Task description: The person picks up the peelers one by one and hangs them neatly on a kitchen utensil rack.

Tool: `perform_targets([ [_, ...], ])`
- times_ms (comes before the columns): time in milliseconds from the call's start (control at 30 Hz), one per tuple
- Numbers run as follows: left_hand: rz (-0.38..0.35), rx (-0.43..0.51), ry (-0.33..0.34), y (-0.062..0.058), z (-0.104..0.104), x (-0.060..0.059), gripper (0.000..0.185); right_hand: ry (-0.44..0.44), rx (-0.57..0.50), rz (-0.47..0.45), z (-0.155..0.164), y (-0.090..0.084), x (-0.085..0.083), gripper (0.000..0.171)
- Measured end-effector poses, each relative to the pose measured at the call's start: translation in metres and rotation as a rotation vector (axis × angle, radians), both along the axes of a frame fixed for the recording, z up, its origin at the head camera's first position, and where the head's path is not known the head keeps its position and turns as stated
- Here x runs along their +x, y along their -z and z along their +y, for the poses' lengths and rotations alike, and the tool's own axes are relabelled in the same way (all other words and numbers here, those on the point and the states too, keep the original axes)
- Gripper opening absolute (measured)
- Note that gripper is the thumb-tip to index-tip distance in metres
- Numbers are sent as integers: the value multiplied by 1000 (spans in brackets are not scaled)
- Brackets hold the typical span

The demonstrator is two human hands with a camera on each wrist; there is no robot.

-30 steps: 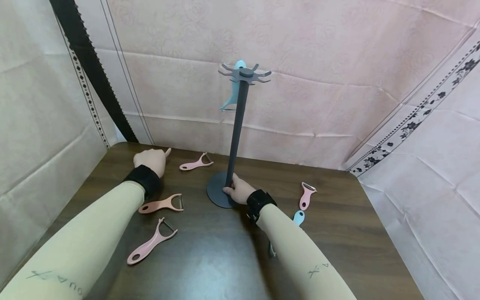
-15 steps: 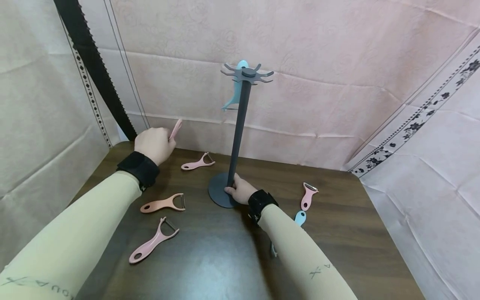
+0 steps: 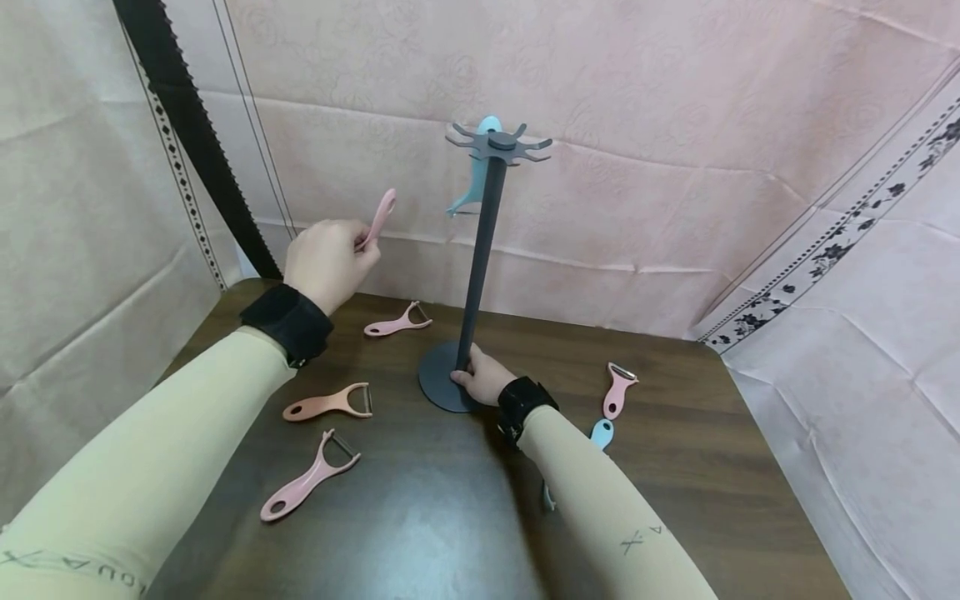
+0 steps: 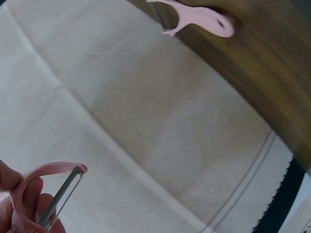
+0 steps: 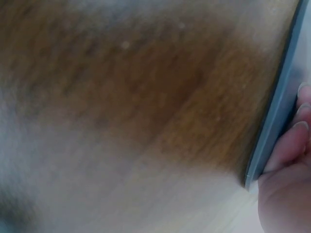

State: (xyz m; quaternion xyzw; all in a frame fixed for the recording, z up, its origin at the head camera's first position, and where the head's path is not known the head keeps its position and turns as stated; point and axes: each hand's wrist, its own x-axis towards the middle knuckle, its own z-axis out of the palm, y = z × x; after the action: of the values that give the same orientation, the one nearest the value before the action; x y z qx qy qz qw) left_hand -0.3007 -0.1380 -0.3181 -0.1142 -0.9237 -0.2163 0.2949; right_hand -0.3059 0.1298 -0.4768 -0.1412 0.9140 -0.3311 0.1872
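My left hand (image 3: 330, 260) pinches a pink peeler (image 3: 381, 215) by its forked blade end, above the back left of the table. The handle points up toward the stand. In the left wrist view, fingers wrap the fork of this peeler (image 4: 53, 169) and its metal blade shows. My right hand (image 3: 486, 377) grips the bottom of the grey stand's post (image 3: 480, 250), just over the round base (image 3: 435, 379). A light blue peeler (image 3: 478, 179) hangs from a hook at the back of the stand's top (image 3: 501, 143). The right wrist view shows fingers (image 5: 286, 145) against the base's edge.
On the table's left lie a pink peeler (image 3: 397, 323), an orange peeler (image 3: 326, 404) and another pink peeler (image 3: 307, 482). To the right are a pink peeler (image 3: 617, 393) and a blue peeler (image 3: 602, 433), partly under my right forearm. Cloth walls (image 3: 637, 208) surround the table.
My left hand has lifted the pink peeler off the back left of the table and carried it up and right toward the stand. My right hand stays on the post.
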Motion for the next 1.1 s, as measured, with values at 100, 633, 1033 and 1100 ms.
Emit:
perform_targets([
  [100,29,4,17,-8,6,3,21,-3,-6,-2,1,2,-1,36],
  [633,185,61,107,-63,37,16,26,-2,-2,-9,2,4,-4,33],
  [1033,156,67,113,-79,49,15,28,3,4,-2,1,-3,2,36],
  [1100,145,65,112,-81,52,16,28,1,1,-2,1,-3,1,36],
])
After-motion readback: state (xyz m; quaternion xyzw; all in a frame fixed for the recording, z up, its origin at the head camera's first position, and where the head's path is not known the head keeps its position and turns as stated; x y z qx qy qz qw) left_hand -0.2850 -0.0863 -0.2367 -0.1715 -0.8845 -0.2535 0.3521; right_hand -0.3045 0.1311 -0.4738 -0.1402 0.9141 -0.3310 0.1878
